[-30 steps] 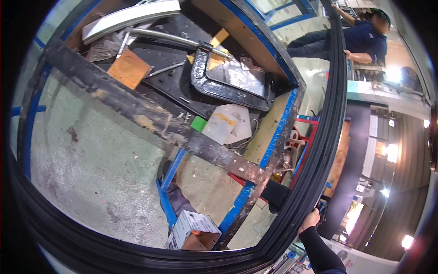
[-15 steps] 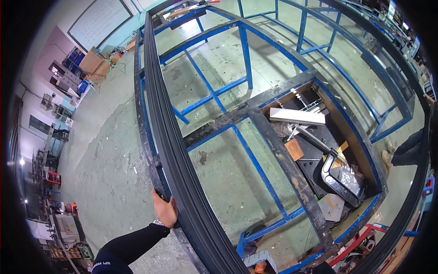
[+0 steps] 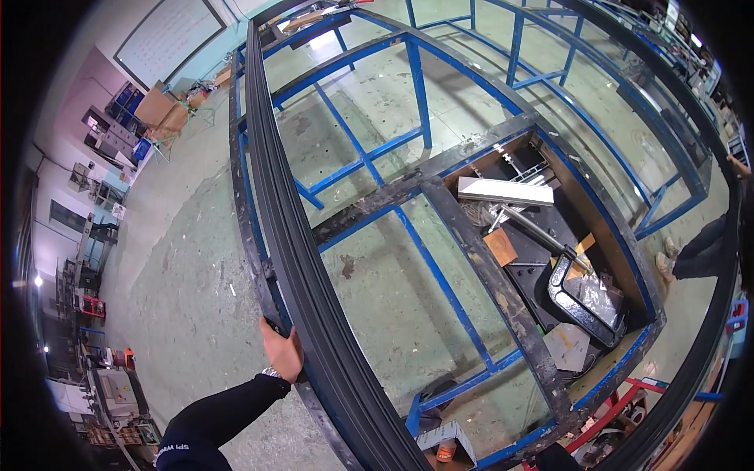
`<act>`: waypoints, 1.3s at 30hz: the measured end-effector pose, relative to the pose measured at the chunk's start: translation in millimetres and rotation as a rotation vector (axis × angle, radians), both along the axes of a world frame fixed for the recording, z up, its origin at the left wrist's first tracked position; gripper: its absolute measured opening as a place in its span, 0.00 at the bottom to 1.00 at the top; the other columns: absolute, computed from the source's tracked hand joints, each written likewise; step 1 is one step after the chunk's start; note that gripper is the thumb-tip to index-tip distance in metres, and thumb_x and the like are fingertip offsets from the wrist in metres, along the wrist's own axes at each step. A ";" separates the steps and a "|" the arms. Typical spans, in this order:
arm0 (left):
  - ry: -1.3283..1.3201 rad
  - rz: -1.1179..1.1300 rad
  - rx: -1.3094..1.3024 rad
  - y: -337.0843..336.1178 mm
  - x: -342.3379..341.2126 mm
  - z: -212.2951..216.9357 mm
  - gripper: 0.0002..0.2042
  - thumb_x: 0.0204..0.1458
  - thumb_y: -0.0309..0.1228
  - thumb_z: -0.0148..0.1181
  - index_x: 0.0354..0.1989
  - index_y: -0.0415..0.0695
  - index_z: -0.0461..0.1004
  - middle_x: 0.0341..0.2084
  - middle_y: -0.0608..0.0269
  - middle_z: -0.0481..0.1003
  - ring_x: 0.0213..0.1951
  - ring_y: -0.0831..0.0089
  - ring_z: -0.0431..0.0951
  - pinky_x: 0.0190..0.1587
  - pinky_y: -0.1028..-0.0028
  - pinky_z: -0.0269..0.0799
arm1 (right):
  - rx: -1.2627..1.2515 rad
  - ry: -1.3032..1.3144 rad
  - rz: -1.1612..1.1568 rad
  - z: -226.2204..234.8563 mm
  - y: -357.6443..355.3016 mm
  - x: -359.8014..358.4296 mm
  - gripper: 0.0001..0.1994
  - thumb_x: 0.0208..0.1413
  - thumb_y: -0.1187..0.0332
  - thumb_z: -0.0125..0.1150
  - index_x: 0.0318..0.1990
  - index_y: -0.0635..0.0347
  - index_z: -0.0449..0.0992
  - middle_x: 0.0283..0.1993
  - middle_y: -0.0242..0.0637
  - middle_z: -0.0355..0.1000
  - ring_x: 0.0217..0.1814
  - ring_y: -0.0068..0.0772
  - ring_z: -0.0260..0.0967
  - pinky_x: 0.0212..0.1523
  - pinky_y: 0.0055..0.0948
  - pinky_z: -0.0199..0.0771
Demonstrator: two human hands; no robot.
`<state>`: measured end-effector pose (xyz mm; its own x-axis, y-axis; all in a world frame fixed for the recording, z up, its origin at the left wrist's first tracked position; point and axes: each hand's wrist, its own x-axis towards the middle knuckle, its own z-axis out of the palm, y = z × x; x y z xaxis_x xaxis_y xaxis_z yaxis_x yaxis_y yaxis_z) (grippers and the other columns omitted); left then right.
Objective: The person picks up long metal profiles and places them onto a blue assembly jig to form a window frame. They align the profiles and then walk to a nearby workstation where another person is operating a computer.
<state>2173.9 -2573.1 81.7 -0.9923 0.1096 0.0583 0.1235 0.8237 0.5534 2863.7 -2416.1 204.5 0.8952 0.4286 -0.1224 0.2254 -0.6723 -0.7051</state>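
A large dark metal frame (image 3: 292, 235) stands in front of me, its long left rail curving from the top of the view down to the bottom. My left hand (image 3: 283, 353), in a black sleeve, grips the outer edge of that rail low down. The frame's right rail (image 3: 711, 330) arcs along the right rim of the view. My right hand is out of sight. Through the frame I see a blue steel rack (image 3: 408, 149).
An open compartment of the rack holds a white profile (image 3: 503, 191), a brown square plate (image 3: 500, 247) and a black rounded frame piece (image 3: 585, 302). A small cardboard box (image 3: 448, 438) lies on the floor below. Another person's legs (image 3: 699, 251) stand at right. Workshop machines (image 3: 110, 385) line the left wall.
My view has swung from the frame's right rail, where my right hand gripped it, to its left rail. My left hand stays on that rail, slightly higher in view now.
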 end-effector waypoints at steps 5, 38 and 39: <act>-0.041 0.025 -0.005 6.7 2.1 7.4 0.34 0.48 0.25 0.59 0.62 0.35 0.48 0.44 0.31 0.69 0.47 0.37 0.69 0.50 0.56 0.64 | 0.000 -0.009 -0.016 -2.0 3.8 -1.3 0.23 0.63 0.56 0.38 0.57 0.66 0.64 0.56 0.44 0.66 0.54 0.39 0.64 0.53 0.34 0.67; 0.052 -0.143 -0.138 -29.6 -34.8 -42.8 0.32 0.50 0.24 0.51 0.64 0.29 0.47 0.57 0.36 0.60 0.60 0.47 0.60 0.64 0.65 0.51 | -0.007 -0.057 0.033 -34.8 -16.2 11.9 0.16 0.58 0.60 0.39 0.39 0.62 0.70 0.38 0.39 0.69 0.39 0.33 0.66 0.43 0.36 0.66; -0.055 -0.221 0.238 -36.0 -32.5 -47.5 0.28 0.56 0.30 0.47 0.63 0.30 0.50 0.56 0.40 0.61 0.59 0.54 0.62 0.63 0.66 0.54 | 0.031 -0.079 0.063 -49.3 -14.5 31.2 0.16 0.58 0.60 0.39 0.38 0.62 0.70 0.37 0.39 0.70 0.39 0.33 0.66 0.43 0.36 0.66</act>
